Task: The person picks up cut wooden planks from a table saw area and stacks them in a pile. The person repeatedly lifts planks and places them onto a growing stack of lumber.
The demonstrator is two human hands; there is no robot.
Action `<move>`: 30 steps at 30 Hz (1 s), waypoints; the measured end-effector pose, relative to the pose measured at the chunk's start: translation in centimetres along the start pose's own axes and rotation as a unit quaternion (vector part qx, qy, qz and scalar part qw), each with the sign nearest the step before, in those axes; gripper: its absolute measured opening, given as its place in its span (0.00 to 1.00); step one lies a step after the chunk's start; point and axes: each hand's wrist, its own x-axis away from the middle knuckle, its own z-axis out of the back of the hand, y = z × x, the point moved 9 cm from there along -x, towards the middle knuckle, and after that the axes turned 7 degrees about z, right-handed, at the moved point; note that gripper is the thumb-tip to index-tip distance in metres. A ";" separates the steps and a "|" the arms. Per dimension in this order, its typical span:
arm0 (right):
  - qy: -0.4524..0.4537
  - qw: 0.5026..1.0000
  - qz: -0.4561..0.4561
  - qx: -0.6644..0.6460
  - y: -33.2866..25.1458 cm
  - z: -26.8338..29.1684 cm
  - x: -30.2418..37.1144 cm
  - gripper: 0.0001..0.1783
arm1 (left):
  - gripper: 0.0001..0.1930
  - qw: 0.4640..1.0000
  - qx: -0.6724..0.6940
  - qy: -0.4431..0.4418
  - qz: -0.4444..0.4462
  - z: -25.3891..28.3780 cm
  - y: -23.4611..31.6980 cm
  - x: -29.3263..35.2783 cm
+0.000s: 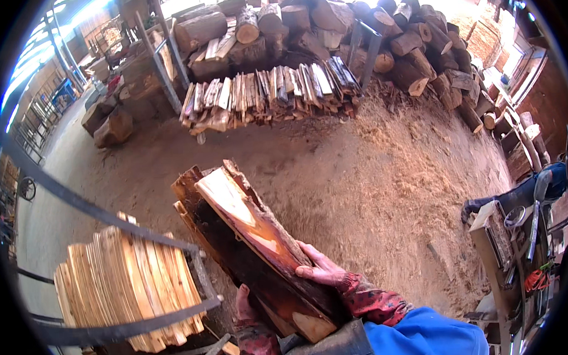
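Note:
A bundle of long split wood slabs (254, 232) lies tilted in front of my body, its near end against my apron. Bark shows along the edges, and the faces run from pale yellow to dark brown. My right hand (323, 267) grips the right edge, thumb on top. On the left side my left hand (245, 306) clasps the slabs low down, most of its fingers hidden beneath them. Both forearms wear red patterned sleeves.
Left of me, a metal frame (133, 323) surrounds a stack of pale split boards (128, 277). Ahead is a row of split wood (268, 93) between metal posts, with piled logs (411, 45) behind. Sawdust covers the ground (416, 191). A wooden stand (489, 239) with tools is at right.

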 end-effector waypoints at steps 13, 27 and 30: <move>-0.036 0.996 -0.018 0.080 -1.2 8.2 -22.6 0.56 | 0.34 0.999 0.028 -0.014 -0.002 -5.6 10.2 -19.7; 0.053 0.993 -0.097 0.046 3.5 15.4 -44.3 0.56 | 0.31 0.996 -0.013 0.018 0.083 -7.9 21.7 -43.6; 0.077 0.990 -0.113 -0.020 2.8 18.1 -48.5 0.50 | 0.29 0.990 0.006 0.033 0.138 -8.7 22.1 -49.0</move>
